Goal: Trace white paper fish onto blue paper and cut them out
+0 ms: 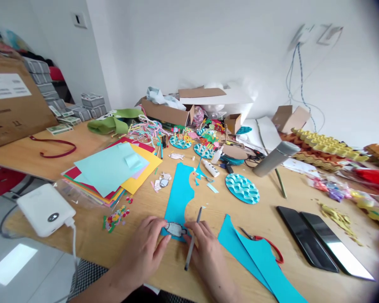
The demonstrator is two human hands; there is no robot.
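A small white paper fish cutout (176, 229) with dark outlines lies on the near end of a bright blue paper strip (180, 185). The thumb and fingers of my left hand (150, 242) are closed at the cutout's left end, against the strip's edge. My right hand (205, 244) has a grey pen (191, 250) tucked between its fingers, dark tip pointing away from me. Its fingertips also touch the cutout's right end. To the right, more cut blue paper (249, 256) partly covers red-handled scissors (273, 248). Several white fish cutouts (162, 182) lie beyond my hands.
Coloured paper sheets (110, 168) are stacked at left, near a white power bank (47, 210) and paper scraps (116, 218). Two phones (306, 237) lie at right. Behind stand a grey tumbler (276, 158), a glue bottle (211, 168) and a wavy blue disc (242, 188).
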